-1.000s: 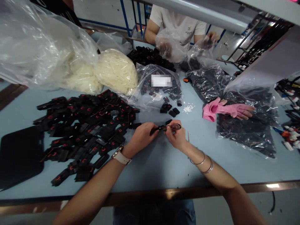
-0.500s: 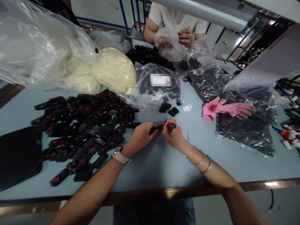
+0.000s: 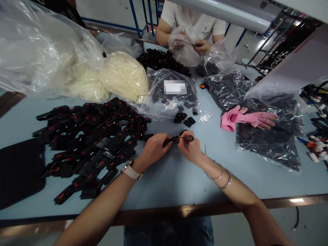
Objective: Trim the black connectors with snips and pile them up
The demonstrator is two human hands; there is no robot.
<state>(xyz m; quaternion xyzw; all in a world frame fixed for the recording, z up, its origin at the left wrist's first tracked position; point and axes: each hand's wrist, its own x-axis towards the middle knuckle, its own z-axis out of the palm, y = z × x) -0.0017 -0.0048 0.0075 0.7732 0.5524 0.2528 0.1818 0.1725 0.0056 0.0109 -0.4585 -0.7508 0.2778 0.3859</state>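
My left hand (image 3: 155,147) is closed on a small black part (image 3: 169,140), near the middle of the blue-grey table (image 3: 164,184). Beside it, my right hand (image 3: 190,147) pinches a dark, pen-like tool (image 3: 188,138), whose tip meets the black part between the hands. Fingers hide much of both items. To the left spreads a large pile of black connectors (image 3: 89,136) with red clips. Just beyond my hands lie a few small black pieces (image 3: 189,121) and a scatter of tiny white pieces (image 3: 205,117).
Clear bags of cream-coloured parts (image 3: 125,77) stand at the back left. A pink glove (image 3: 248,119) rests on bagged black parts (image 3: 269,147) at the right. A black tray (image 3: 22,171) lies at the left edge. Across the table, a person (image 3: 191,24) handles a clear bag.
My hands have hardly moved and keep their holds. Across the table, the other person's raised hand has come down beside the clear bag.
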